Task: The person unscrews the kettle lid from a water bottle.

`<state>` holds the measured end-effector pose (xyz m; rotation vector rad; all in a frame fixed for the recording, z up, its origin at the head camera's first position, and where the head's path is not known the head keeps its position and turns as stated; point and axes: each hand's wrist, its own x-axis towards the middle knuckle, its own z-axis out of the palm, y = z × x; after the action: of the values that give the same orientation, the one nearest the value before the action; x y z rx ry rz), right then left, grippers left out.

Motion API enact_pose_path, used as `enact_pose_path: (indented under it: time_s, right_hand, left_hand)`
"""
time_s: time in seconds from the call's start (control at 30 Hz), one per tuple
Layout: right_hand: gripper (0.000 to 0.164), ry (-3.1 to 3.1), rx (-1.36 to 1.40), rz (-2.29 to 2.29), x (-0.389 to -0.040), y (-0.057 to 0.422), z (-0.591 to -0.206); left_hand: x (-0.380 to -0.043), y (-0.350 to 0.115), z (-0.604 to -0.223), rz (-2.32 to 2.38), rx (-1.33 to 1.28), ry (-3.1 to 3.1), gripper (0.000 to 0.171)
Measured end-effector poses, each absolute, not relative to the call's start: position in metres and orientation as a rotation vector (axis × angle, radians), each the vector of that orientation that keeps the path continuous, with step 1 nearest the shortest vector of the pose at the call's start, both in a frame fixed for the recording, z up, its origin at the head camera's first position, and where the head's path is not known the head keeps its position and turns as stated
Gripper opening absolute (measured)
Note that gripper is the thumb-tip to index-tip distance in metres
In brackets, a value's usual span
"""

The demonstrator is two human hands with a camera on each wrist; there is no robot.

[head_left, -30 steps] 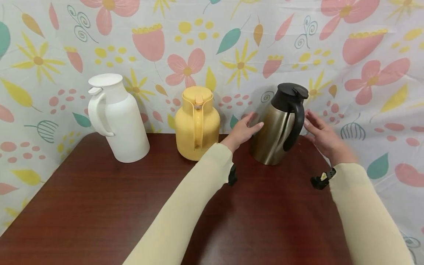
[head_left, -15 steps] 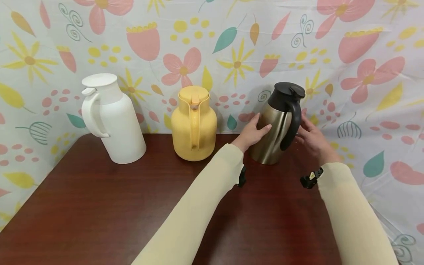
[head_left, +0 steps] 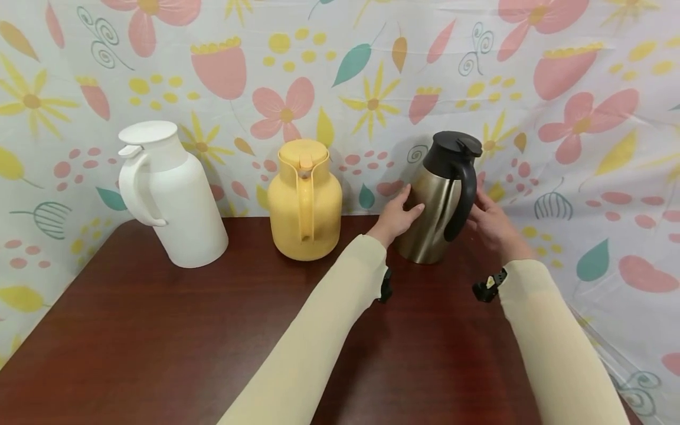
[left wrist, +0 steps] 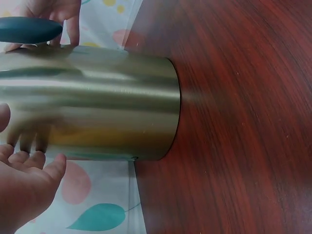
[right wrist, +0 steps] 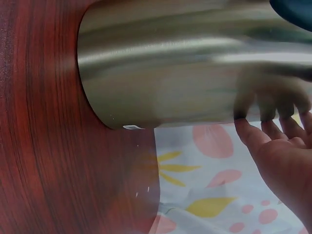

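Observation:
A brushed-metal thermos jug (head_left: 425,221) with a black lid (head_left: 453,143) and black handle (head_left: 463,203) stands upright on the table, between both hands. My left hand (head_left: 394,219) holds its left side, thumb toward the front. In the left wrist view, the left fingertips (left wrist: 38,158) meet the metal. On the opposite side, my right hand (head_left: 494,229) holds the body behind the handle. The right fingertips (right wrist: 270,122) show at the metal in the right wrist view; the right thumb is hidden there. The jug's base sits on the wood.
A yellow jug (head_left: 287,206) stands just left of the metal one, and a white jug (head_left: 191,206) farther left, all in a row along the back of the dark red-brown table (head_left: 175,336). A flower-patterned cloth (head_left: 340,100) hangs right behind them.
Both hands have closed in on the metal thermos jug, the left moving right and the right moving left, until their fingers reach its sides. The view has shifted slightly; the jugs stay in place.

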<state>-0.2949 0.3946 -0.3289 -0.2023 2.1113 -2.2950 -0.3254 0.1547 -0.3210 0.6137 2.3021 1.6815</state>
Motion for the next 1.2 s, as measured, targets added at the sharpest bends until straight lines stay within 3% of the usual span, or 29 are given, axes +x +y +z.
enact_pose_path:
  time_s: [0.57,1.2]
  right_hand:
    - [0.072,2.320,-0.109,-2.139,-0.283,0.385,-0.328]
    - [0.075,2.507,-0.044,-1.965,-0.270,0.377,-0.327]
  left_hand:
    - [-0.310,0.168,-0.333,1.932,0.389,2.540,0.064]
    - [-0.307,0.157,-0.329,1.970,0.399,2.320,0.069]
